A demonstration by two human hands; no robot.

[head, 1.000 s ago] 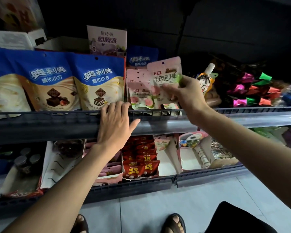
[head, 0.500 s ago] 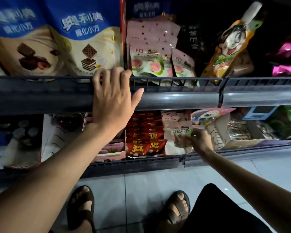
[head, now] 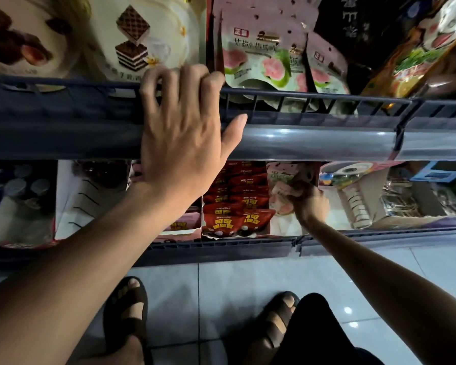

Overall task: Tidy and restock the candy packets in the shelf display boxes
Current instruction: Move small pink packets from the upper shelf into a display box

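My left hand point(head: 182, 133) grips the front rail of the upper shelf point(head: 313, 143), fingers curled over its wire edge. My right hand point(head: 309, 204) is down at the lower shelf, closed on a pink guava candy packet point(head: 282, 188) inside a white display box point(head: 287, 227). More pink guava packets point(head: 263, 56) stand on the upper shelf behind the rail. Red candy packets point(head: 234, 206) fill the display box just left of my right hand.
Blue-and-cream wafer bags point(head: 132, 38) stand upper left and an orange cartoon pouch point(head: 419, 48) upper right. Lower shelf: jars point(head: 19, 188) at the left, a white box point(head: 82, 201), a lollipop box point(head: 358, 196) on the right. My sandalled feet point(head: 127, 322) stand on the tiled floor.
My right hand carried a pink packet from the upper shelf down into the lower white display box. My view tilted downward and closer. The left hand stayed on the rail.
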